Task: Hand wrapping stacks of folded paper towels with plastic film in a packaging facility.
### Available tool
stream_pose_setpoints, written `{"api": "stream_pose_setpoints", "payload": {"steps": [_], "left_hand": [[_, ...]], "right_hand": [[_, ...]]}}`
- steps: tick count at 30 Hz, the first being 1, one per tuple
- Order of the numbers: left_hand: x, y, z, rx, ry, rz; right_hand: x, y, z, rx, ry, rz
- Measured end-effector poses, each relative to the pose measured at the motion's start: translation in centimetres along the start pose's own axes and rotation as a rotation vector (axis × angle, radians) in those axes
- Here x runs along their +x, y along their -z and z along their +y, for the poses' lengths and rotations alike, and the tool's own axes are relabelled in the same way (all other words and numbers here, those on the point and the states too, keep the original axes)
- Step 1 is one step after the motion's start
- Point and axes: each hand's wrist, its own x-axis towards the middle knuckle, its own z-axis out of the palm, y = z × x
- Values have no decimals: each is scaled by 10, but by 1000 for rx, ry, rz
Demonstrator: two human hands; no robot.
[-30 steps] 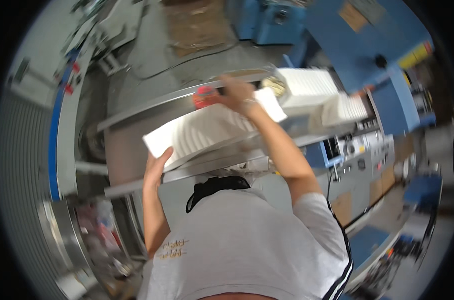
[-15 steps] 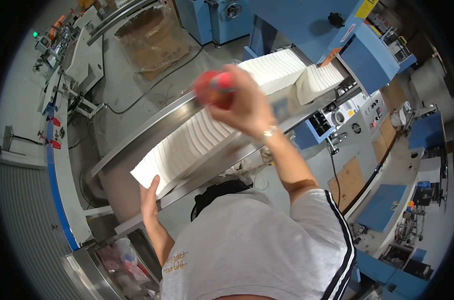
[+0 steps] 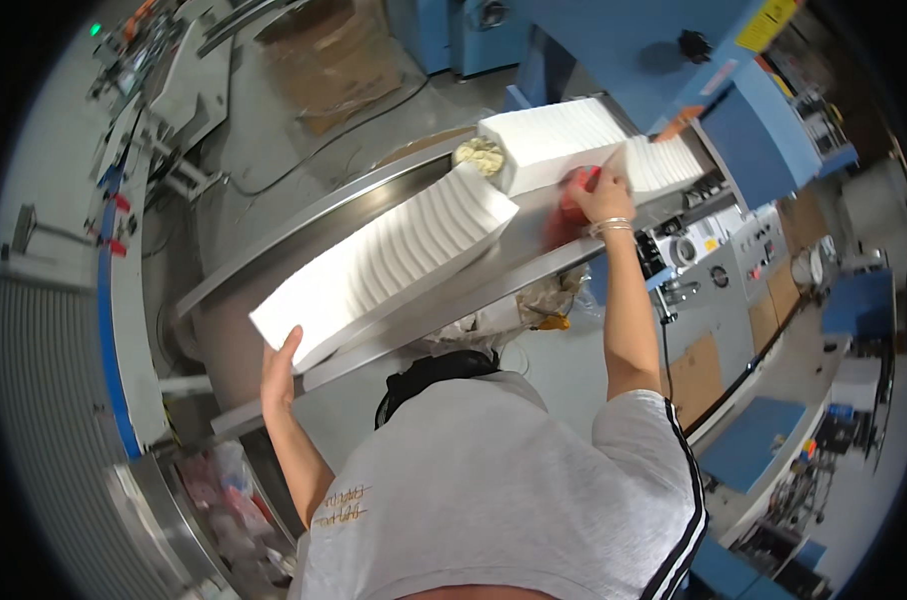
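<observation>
Factory floor tbh: hulking blue machine point(image 3: 644, 40), control panel point(image 3: 759, 245) with buttons, plus a long steel trough point(image 3: 374, 205).

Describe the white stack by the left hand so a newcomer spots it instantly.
Find the long metal-edged table running diagonally before the person. On it, left of the round pale-yellow bundle, lies a ridged white stack. Unlike the two white stacks nearer the blue machine, it has the left hand at its end.

Red object point(image 3: 566, 214), an indistinct blur
</observation>
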Motion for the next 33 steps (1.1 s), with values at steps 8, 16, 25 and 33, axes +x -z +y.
{"api": "stream_pose_setpoints", "payload": {"steps": [8,16,25,33], "left_hand": [[-1,-3,8,-45,19,-43],[10,22,-3,-76,169,-91],[7,69,25,63,206,-150],[24,144,-2,-161,236,-254]], "right_hand": [[-47,17,-88,512,578,-124],[-41,-16,-113,478,482,-803],[-94,-28,-124,206,435,-794],[-116,-44,-126,1120,-45,-1083]]}}
